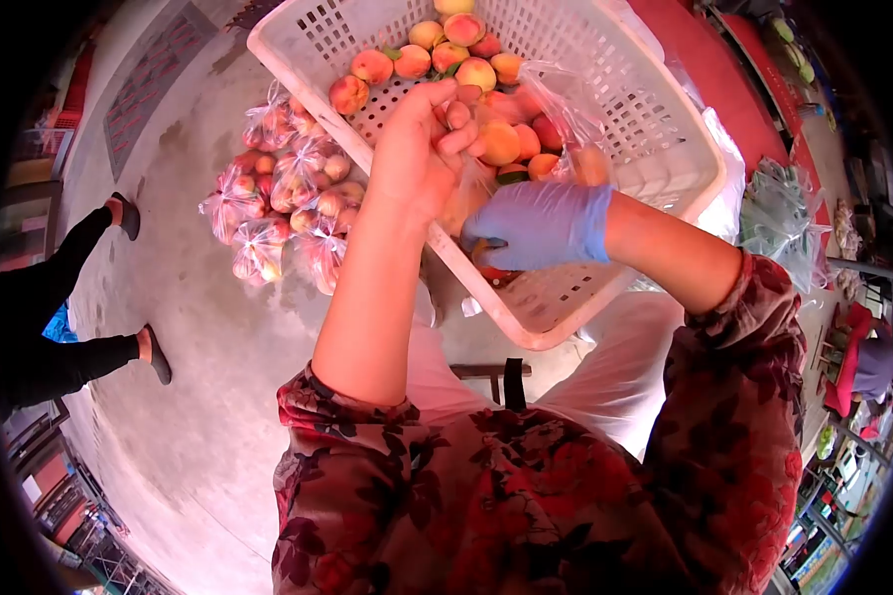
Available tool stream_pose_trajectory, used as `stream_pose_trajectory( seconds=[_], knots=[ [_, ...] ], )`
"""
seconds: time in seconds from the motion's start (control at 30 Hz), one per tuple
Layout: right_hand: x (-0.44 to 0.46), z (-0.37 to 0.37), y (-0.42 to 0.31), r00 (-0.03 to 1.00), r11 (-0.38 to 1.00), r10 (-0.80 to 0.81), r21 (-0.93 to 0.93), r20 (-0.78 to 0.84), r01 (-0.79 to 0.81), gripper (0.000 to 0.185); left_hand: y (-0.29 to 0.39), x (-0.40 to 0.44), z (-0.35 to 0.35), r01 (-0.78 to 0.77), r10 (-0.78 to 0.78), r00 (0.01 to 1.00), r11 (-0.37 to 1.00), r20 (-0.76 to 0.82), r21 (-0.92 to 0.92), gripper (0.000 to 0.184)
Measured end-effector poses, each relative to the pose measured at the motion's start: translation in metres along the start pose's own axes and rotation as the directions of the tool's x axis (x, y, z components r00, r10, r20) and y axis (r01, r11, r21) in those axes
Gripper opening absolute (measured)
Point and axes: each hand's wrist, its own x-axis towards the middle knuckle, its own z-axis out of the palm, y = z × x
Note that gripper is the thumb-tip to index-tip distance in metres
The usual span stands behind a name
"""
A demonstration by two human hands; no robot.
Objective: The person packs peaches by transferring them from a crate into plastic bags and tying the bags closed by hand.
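A white perforated plastic crate (665, 164) holds several red-and-yellow peaches (450, 55), some with green leaves. My left hand (422, 149), bare, is closed on the gathered edge of a clear plastic bag (558, 94) over the crate. Through the film, peaches (501, 144) show inside or behind the bag. In a blue glove, my right hand (544, 226) reaches low into the crate, just right of my left wrist. Its fingers curl down around a peach (493, 272), mostly hidden under the glove.
Several tied clear bags of peaches (298, 183) sit on the concrete floor (184, 397) left of the crate. Another person's legs (79, 307) stand at far left. Clear plastic bags (786, 213) lie to the right, near a red surface (709, 69).
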Motion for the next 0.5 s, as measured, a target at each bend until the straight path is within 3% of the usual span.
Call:
stream_pose_trajectory(
  seconds=[0.07,0.17,0.27,0.5],
  knots=[
    [0.034,0.027,0.013,0.982,0.983,0.073,-0.180,0.175,-0.041,0.026,0.002,0.002,-0.004,0.011,-0.011,1.000,1.000,0.016,0.006,0.026],
    [0.079,0.079,0.052,0.946,0.951,-0.040,-0.279,0.323,0.136,0.033,-0.002,-0.001,-0.004,0.031,-0.030,0.999,0.998,0.011,-0.050,0.020],
    [0.109,0.121,0.072,0.956,0.964,-0.015,-0.250,0.291,0.091,0.027,0.001,-0.004,0.000,0.064,-0.066,0.997,0.997,-0.051,-0.046,0.018],
    [0.145,0.175,0.102,0.984,0.927,-0.082,-0.352,0.157,0.133,0.034,0.004,0.000,-0.006,0.054,-0.055,0.998,0.994,-0.008,-0.100,0.019]
  ],
)
